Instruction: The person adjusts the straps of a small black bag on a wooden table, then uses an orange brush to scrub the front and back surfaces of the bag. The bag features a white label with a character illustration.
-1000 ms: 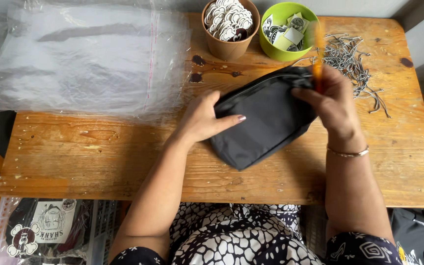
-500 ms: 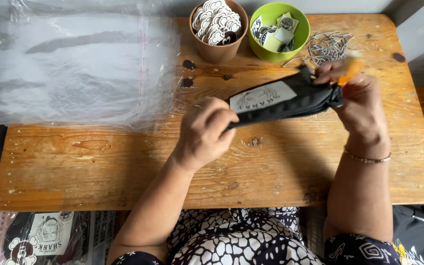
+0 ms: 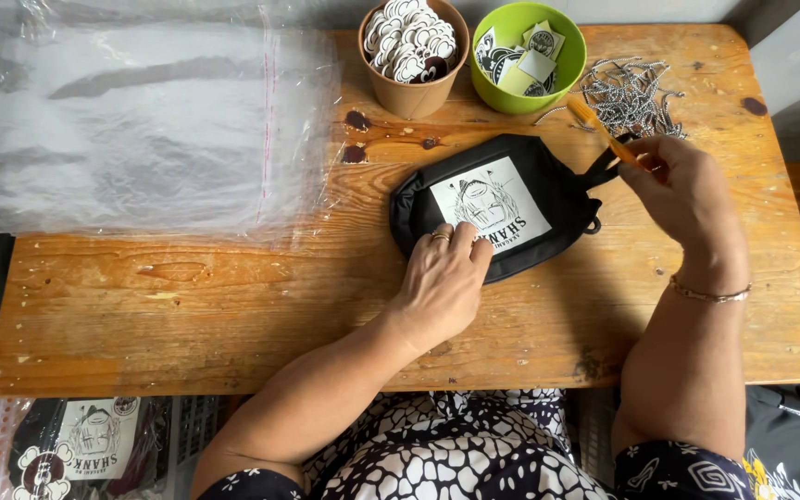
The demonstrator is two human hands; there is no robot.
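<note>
A black pouch (image 3: 548, 181) with a white printed patch lies patch-up on the wooden table (image 3: 233, 306). My left hand (image 3: 442, 282) rests flat on the pouch's near edge, fingers pressing on it. My right hand (image 3: 682, 190) is at the pouch's right end, fingers closed on a thin orange tool (image 3: 604, 134) that points up and left over the pouch's strap loop.
A stack of clear plastic bags (image 3: 141, 120) covers the table's left part. A brown cup of round stickers (image 3: 412, 42) and a green bowl of tags (image 3: 527, 56) stand at the back. Several metal chains (image 3: 636, 93) lie at back right. Packed pouches (image 3: 85, 449) sit below left.
The pouch was held up between both hands and turned; now it lies flat with the patch facing up. My left hand has come down onto its near edge.
</note>
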